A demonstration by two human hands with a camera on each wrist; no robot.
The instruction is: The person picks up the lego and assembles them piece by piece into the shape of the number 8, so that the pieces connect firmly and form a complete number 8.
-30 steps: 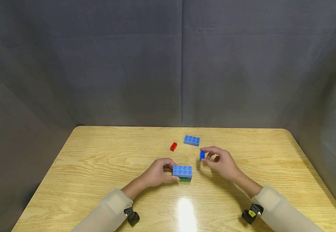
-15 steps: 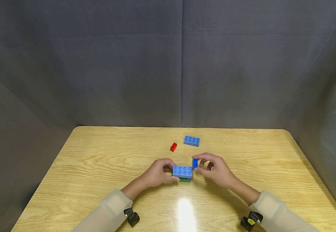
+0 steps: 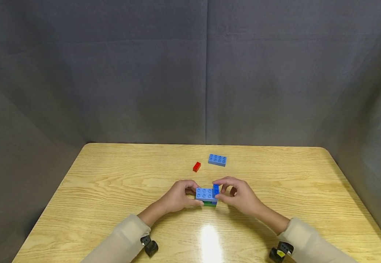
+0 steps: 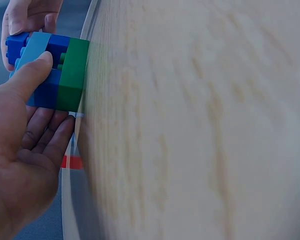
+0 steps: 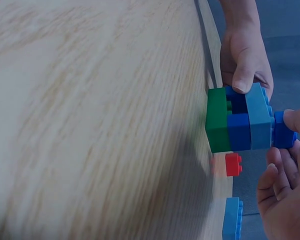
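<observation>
A stack of toy building bricks stands on the table: a green brick (image 5: 216, 120) at the bottom, dark blue bricks (image 5: 239, 132) at both ends of the middle layer with a gap between, and a light blue brick (image 3: 204, 193) on top. My left hand (image 3: 178, 197) grips the stack's left end, thumb on the near side. Between thumb and fingers, my right hand (image 3: 239, 195) pinches a small dark blue brick (image 3: 216, 190). That brick sits right at the studs of the light blue brick's right end, lying crosswise.
On the table (image 3: 111, 175) behind the hands lie a small red brick (image 3: 197, 167) and another light blue brick (image 3: 217, 160). A dark grey curtain (image 3: 144, 73) hangs along the back and sides of the table.
My right hand has moved left and toward me, bringing the small dark blue brick from beside the stack onto its right end. The left hand and the stack stay where they were.
</observation>
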